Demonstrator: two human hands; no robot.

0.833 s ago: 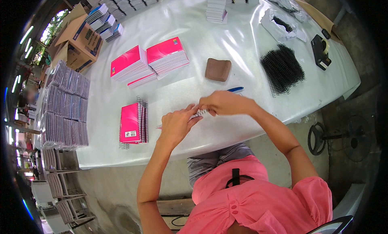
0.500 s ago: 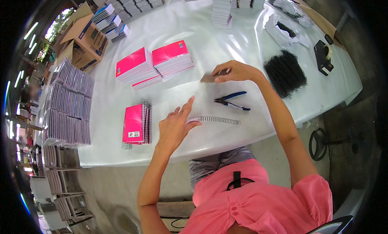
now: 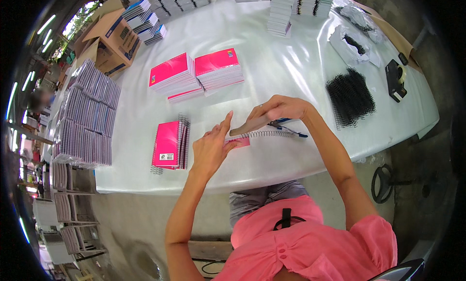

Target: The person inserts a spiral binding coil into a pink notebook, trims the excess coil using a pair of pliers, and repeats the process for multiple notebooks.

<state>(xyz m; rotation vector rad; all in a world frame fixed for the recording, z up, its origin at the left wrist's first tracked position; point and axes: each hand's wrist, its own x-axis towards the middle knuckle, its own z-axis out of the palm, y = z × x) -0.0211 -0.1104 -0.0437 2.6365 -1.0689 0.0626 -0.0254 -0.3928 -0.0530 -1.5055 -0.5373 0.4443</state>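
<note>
1. Right hand [image 3: 281, 109]: grip closed on a flat brown pad [image 3: 250, 126], thumb below and fingers on top, pad tilted and held just above a loose wire spiral [image 3: 264, 134] that lies on the white bench [image 3: 272, 67].
2. Left hand [image 3: 213, 147]: grip open, holding nothing, index finger raised beside the pad's near end, heel resting by a small pink card [image 3: 238, 143] that lies just under that end.
3. Judged best: bring the pad down level along the whole length of the spiral, steady the spiral's near end with the free left fingers so it cannot roll, and keep those fingertips out from under the pad's edge.
4. Just beyond the right grip, touching the spiral's far end: blue-handled pliers [image 3: 286, 126]; likely to snag the pad if it slides that way.
5. To the left of the left grip, near: a short pile of pink-covered spiral notebooks [image 3: 167, 145], wire edge turned toward the hands.
6. Farther beyond both grips: two stacks of pink-covered pads [image 3: 196, 75], well apart from the work.
7. Off to the right of the right grip: a heap of black binding coils [image 3: 349, 96], and past it a black tape dispenser [image 3: 395, 80].
8. Far left: wrapped bundles of notebooks [image 3: 87, 116] and an open cardboard box [image 3: 109, 38].
</note>
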